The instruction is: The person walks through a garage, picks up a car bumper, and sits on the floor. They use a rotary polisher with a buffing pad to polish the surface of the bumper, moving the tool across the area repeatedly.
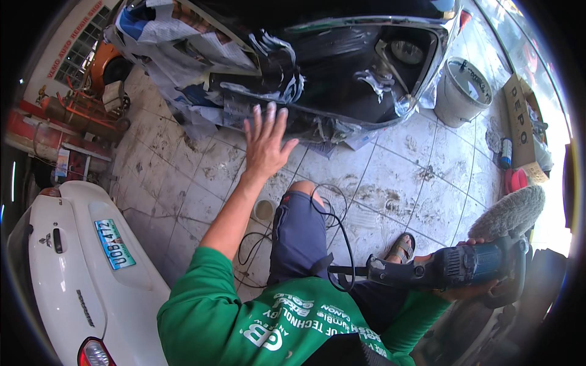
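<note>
My left hand [267, 141] is stretched out with its fingers spread, holding nothing. Its fingertips are at the lower edge of a dark car's [332, 67] end panel; whether they touch it I cannot tell. White, paste-like smears [278, 49] streak the glossy black surface, and newspaper sheets [177, 43] cover the part at the left. Off to my right side, my right hand [473, 291] grips a dark blue and black power polisher [458, 266], partly hiding the fingers. A fluffy grey wool pad [510, 213] is on the polisher, tilted upward. Its black cord [343, 222] loops past my knee.
A grey bucket [448, 110] and a cardboard box [519, 100] stand at the right, near a small can [506, 152]. A white car [52, 250] is close at my left. A pale cup [264, 211] and cord loops lie on the dirty tiled floor [390, 177].
</note>
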Demonstrator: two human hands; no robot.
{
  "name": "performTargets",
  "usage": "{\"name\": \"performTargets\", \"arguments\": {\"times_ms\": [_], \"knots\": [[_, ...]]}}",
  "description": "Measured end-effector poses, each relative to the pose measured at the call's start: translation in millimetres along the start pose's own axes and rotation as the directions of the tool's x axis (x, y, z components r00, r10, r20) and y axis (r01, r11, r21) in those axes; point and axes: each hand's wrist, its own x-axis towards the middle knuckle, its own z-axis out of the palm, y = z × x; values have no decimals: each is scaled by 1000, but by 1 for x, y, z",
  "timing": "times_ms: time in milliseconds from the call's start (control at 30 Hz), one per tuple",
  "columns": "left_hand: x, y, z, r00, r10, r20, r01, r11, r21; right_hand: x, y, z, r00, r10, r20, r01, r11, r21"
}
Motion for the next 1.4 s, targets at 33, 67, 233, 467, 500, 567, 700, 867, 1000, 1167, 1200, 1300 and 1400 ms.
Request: {"name": "performTargets", "arguments": {"times_ms": [33, 67, 233, 467, 500, 567, 700, 867, 1000, 1167, 1200, 1300, 1400], "knots": [[-30, -8, 5, 996, -75, -39, 68, 984, -165, -5, -12, -16, 998, 37, 53, -45, 987, 155], [-59, -18, 13, 985, -158, -75, 126, 939, -321, -8, -19, -23, 997, 43, 59, -53, 980, 191], [-194, -35, 59, 401, -301, 865, 549, 835, 35, -22, -36, -14, 999, 32, -40, -30, 998, 53], [-269, -63, 146, 203, -249, 947, 400, 904, 152, -11, -33, 14, 991, 83, -101, -94, 989, -111], [-270, -69, 159, 199, -239, 950, 397, 906, 145, -10, -32, 16, 989, 93, -114, -108, 985, -135], [-270, -83, 173, 95, -171, 981, 396, 910, 120, -8, -30, 22, 981, 123, -148, -148, 974, -170], [-235, -53, 180, -167, -106, 980, 298, 942, 153, -17, -36, 44, 962, 149, -228, -210, 938, -276], [-244, -67, 185, -217, -162, 963, 382, 893, 236, -11, -9, 62, 960, 137, -243, -201, 944, -262], [-251, -72, 193, -267, -127, 955, 350, 911, 219, -9, -6, 69, 964, 108, -244, -194, 912, -362], [-255, -81, 209, -370, -101, 923, 435, 859, 269, -9, -8, 73, 953, 85, -291, -207, 885, -418], [-257, -80, 210, -364, -110, 925, 456, 845, 281, -11, -8, 76, 944, 86, -319, -225, 873, -432], [-269, -86, 216, -337, -141, 931, 554, 770, 317, -13, -6, 86, 928, 79, -364, -252, 853, -457], [-293, -91, 214, -175, -226, 958, 607, 741, 286, -14, -4, 87, 940, 100, -327, -245, 864, -440]]}}
